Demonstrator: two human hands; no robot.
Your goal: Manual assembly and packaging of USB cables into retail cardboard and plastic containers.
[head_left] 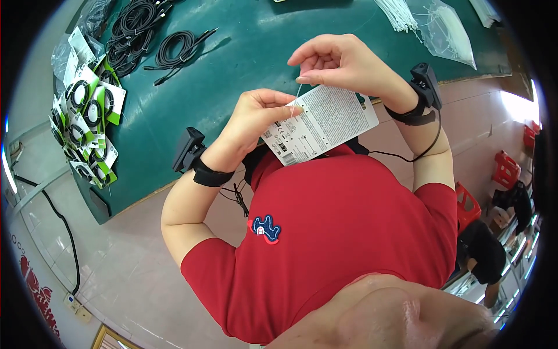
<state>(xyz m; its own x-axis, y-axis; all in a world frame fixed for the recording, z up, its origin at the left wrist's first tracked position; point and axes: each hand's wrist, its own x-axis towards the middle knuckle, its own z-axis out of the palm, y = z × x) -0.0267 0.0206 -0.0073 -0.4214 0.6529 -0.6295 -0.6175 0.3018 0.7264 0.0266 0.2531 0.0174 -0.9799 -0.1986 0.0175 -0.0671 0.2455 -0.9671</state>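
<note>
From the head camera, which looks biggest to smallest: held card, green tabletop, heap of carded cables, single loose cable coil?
1. Green tabletop
2. Heap of carded cables
3. Held card (perhaps enlarged by nearness)
4. Single loose cable coil

Pinches card near its upper left corner with left hand, with print facing up. Holds right hand just above, curled at upper end of tie. Has packs heaped along left of table, cables coiled near them, bundle beside bag at upper right
</note>
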